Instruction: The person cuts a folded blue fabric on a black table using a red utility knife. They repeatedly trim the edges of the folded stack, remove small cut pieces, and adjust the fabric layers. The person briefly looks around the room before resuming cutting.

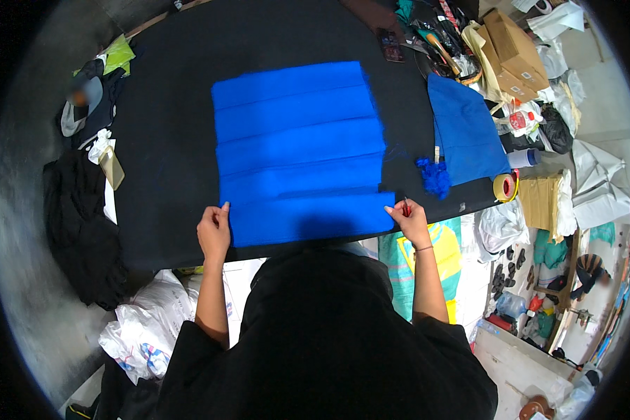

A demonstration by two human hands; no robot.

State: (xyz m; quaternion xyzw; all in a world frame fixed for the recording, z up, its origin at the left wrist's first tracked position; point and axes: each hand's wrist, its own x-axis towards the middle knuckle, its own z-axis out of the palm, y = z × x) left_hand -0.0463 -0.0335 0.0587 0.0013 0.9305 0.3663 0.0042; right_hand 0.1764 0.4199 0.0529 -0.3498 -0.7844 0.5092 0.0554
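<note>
Several blue fabric strips (294,136) lie in overlapping rows on the black-covered table, their side edges frayed. The nearest strip (308,215) runs along the table's front edge and sticks out a little to the right of the others. My left hand (215,229) pinches this strip's left end between thumb and finger. At its right end, the thumb and fingers of my right hand (411,222) are closed on the upper corner. A small red and dark tool (406,205) also shows in the right fingers; its kind is unclear.
Right of the strips lie a darker blue cloth (469,133), a tuft of blue threads (434,177) and a tape roll (504,187). A phone (390,45) rests at the back. Black clothing (80,224) hangs over the left edge; cardboard boxes (514,52) stand far right.
</note>
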